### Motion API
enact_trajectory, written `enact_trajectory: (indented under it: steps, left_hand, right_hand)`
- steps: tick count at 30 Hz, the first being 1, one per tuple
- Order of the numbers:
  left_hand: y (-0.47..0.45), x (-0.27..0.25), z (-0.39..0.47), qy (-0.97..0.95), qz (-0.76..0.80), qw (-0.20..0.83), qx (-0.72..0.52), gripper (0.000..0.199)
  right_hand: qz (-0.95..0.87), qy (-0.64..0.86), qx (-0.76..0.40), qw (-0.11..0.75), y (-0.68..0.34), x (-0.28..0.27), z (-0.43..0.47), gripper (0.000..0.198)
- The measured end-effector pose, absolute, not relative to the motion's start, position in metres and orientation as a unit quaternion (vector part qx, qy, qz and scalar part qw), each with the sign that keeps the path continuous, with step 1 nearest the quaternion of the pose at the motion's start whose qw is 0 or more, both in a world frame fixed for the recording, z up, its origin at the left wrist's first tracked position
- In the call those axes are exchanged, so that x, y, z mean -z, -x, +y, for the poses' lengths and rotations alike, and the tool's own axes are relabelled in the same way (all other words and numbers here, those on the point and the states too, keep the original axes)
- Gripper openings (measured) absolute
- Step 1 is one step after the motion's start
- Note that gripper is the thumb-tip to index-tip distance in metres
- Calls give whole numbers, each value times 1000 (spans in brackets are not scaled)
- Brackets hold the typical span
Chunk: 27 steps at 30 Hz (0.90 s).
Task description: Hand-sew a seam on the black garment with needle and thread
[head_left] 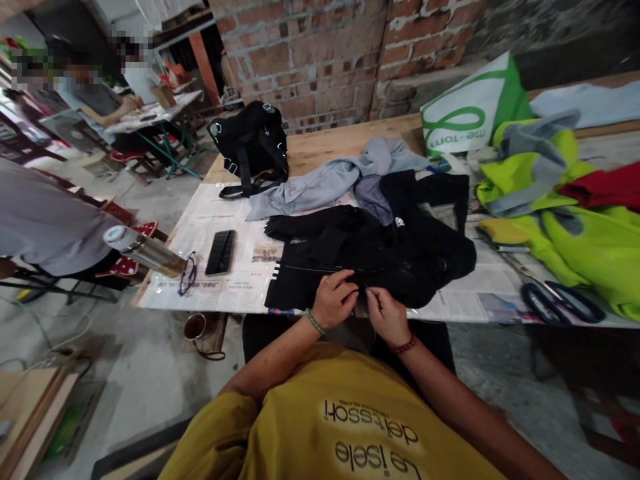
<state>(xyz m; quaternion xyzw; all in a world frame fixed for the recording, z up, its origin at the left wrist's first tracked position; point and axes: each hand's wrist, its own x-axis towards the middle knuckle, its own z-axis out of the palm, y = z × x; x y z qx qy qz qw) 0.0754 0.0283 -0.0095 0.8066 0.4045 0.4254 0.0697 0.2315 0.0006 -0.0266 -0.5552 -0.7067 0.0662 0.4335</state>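
A black garment (320, 247) with white stripes at one cuff and a small white logo lies spread along the table's near edge. My left hand (333, 301) is closed on its near edge, fingers bent over the cloth. Just to the right, my right hand (389, 319) makes a pinch close to the same edge. Something thin and tiny shows at those fingertips, too small to name. Behind the black cloth lies a light grey garment (320, 183).
A phone (221, 252), glasses (188, 273) and a bottle (145, 250) stand at left; a black bag (250, 147) lies behind. At right are large scissors (560, 297), yellow-green clothes (590, 247) and a green-white bag (473, 110). People sit at left.
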Motion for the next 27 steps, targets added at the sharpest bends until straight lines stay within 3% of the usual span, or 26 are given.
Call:
enact_trajectory:
  steps: [16, 22, 27]
  left_hand:
    - [-77, 13, 37, -804, 423, 136, -395, 13]
    - [-76, 9, 52, -737, 414, 271, -460, 11]
    - [-70, 6, 68, -750, 382, 349, -411, 14]
  right_hand:
    - [-714, 542, -65, 439, -230, 21, 1, 19]
    - [-717, 530, -80, 445, -231, 20, 0, 17]
    - [-687, 526, -148, 478, -234, 20, -2, 17]
